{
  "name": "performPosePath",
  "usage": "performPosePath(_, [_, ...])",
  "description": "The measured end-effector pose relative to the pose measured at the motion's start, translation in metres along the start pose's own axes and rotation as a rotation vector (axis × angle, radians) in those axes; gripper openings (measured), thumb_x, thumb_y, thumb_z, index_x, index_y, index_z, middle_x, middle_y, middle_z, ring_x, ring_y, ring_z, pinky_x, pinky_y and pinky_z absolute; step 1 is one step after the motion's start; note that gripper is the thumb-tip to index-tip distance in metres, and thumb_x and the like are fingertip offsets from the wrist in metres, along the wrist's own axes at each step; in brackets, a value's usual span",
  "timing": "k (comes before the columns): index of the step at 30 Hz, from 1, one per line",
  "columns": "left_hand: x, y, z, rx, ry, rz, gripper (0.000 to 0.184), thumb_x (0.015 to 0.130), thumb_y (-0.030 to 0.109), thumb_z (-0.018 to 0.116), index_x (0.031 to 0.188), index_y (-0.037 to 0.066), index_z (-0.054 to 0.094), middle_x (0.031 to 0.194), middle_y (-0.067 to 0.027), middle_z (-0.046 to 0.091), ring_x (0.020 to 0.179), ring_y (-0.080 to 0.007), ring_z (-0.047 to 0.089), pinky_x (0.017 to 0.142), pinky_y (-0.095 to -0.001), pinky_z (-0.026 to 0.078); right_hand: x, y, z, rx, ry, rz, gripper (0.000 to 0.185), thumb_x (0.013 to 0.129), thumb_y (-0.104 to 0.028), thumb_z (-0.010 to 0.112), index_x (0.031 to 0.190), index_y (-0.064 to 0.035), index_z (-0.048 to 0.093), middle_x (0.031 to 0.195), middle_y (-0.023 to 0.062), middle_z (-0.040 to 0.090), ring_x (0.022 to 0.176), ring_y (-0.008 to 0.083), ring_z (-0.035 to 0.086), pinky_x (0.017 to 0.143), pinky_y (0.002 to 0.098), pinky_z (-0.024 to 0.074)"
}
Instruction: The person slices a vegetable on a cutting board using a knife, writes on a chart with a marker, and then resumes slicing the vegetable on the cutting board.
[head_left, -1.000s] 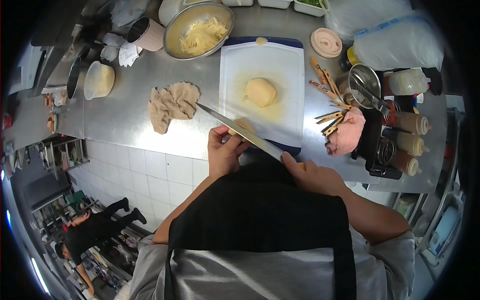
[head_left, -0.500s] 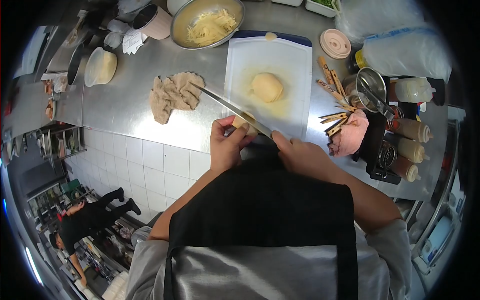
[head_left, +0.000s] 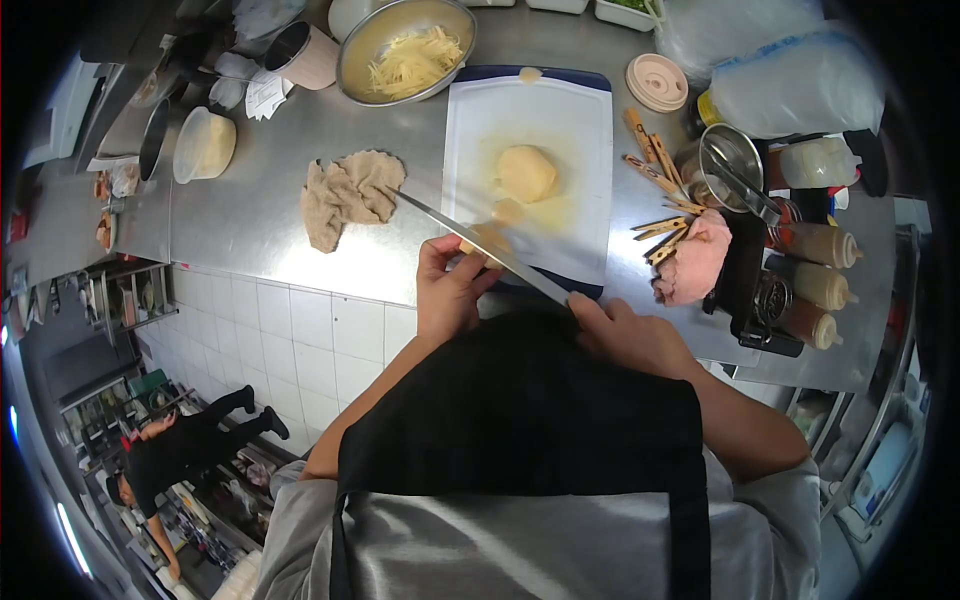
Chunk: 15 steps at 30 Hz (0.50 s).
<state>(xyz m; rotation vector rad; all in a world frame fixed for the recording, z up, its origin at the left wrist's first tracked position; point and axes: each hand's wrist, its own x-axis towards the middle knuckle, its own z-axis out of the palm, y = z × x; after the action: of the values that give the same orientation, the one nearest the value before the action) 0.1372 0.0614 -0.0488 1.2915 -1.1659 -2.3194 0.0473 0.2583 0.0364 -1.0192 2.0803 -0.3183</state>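
My left hand (head_left: 447, 288) grips a small pale piece of peeled potato (head_left: 493, 237) between thumb and fingers at the near edge of the cutting board (head_left: 590, 130). In my right hand (head_left: 632, 335) is a long kitchen knife (head_left: 530, 277), its blade slanting up to the left across the held piece. The blade hides part of that piece. Just beyond the knife, a thin pale slice (head_left: 507, 211) shows over the board. A larger peeled potato (head_left: 527, 173) rests on wet, yellowish board surface.
A steel bowl (head_left: 455, 75) of pale shreds stands behind the board. Left lies a crumpled brown cloth (head_left: 350, 195); farther left is a plastic tub (head_left: 205, 145). Clothespins (head_left: 655, 150), a pink cloth (head_left: 695, 260) and sauce bottles (head_left: 825, 285) are right. Another person (head_left: 185, 450) stands lower left.
The knife has shifted slightly right and down with my right hand. A thin slice now shows beyond the blade. My left hand still holds the potato piece. The view has shifted a little.
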Motion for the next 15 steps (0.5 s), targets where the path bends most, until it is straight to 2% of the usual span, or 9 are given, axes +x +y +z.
performPosePath(3, [0.003,-0.006,-0.009,-0.060,-0.043,0.002,0.033,0.081,-0.002,0.064,0.105,0.012,0.045,0.106,-0.0066,0.049,0.094,-0.0226,0.058,0.078,-0.0388,0.054,-0.009,0.004,0.000,0.016,-0.123,0.090,0.034,0.090,-0.027,0.046,0.121,-0.0168,0.037,0.090,0.0216,0.059,0.079,0.0416,0.063,0.062,0.0506,0.0511])
performPosePath(5, [0.006,-0.008,-0.019,0.037,-0.037,0.005,0.031,0.083,0.005,0.064,0.107,0.014,0.046,0.107,-0.0055,0.052,0.094,-0.0217,0.058,0.080,-0.0388,0.052,-0.006,0.006,0.004,0.051,-0.168,0.080,0.038,0.090,-0.030,0.045,0.125,-0.0174,0.037,0.096,0.0210,0.059,0.084,0.0422,0.063,0.066,0.0509,0.0506])
performPosePath(6, [0.009,-0.010,-0.022,0.061,-0.049,0.017,0.030,0.084,0.006,0.062,0.109,0.014,0.046,0.108,-0.0060,0.054,0.097,-0.0226,0.058,0.081,-0.0387,0.050,0.001,0.023,0.032,0.179,-0.117,0.084,0.041,0.089,-0.029,0.049,0.126,-0.0193,0.037,0.095,0.0200,0.058,0.074,0.0406,0.062,0.060,0.0491,0.0507])
performPosePath(8, [0.013,-0.008,-0.025,0.069,-0.117,0.015,0.032,0.084,0.005,0.062,0.110,0.013,0.045,0.110,-0.0081,0.057,0.102,-0.0247,0.058,0.083,-0.0388,0.050,-0.004,0.029,0.044,0.181,0.042,0.007,0.042,0.087,-0.029,0.052,0.127,-0.0220,0.038,0.093,0.0193,0.057,0.066,0.0397,0.062,0.055,0.0477,0.0511])
performPosePath(9, [0.011,-0.005,-0.022,0.066,-0.116,0.009,0.032,0.084,0.004,0.062,0.110,0.012,0.045,0.109,-0.0089,0.057,0.100,-0.0244,0.059,0.083,-0.0384,0.050,-0.006,0.021,0.034,0.060,0.121,-0.073,0.041,0.087,-0.029,0.052,0.126,-0.0229,0.039,0.093,0.0196,0.057,0.068,0.0404,0.063,0.057,0.0482,0.0513])
performPosePath(11, [0.010,-0.006,-0.020,0.025,-0.092,0.023,0.033,0.084,0.004,0.061,0.111,0.012,0.045,0.105,-0.0083,0.056,0.097,-0.0235,0.058,0.082,-0.0380,0.050,-0.015,0.006,0.004,0.093,-0.043,0.034,0.035,0.090,-0.030,0.046,0.122,-0.0207,0.040,0.104,0.0239,0.057,0.091,0.0436,0.061,0.076,0.0507,0.0488])
performPosePath(15, [0.017,-0.010,-0.026,-0.013,-0.088,-0.018,0.033,0.086,0.006,0.061,0.113,0.014,0.044,0.100,-0.0061,0.053,0.093,-0.0207,0.058,0.078,-0.0363,0.051,-0.015,0.007,0.002,0.107,-0.056,0.043,0.035,0.089,-0.029,0.048,0.122,-0.0196,0.040,0.106,0.0254,0.056,0.092,0.0440,0.061,0.076,0.0512,0.0484])
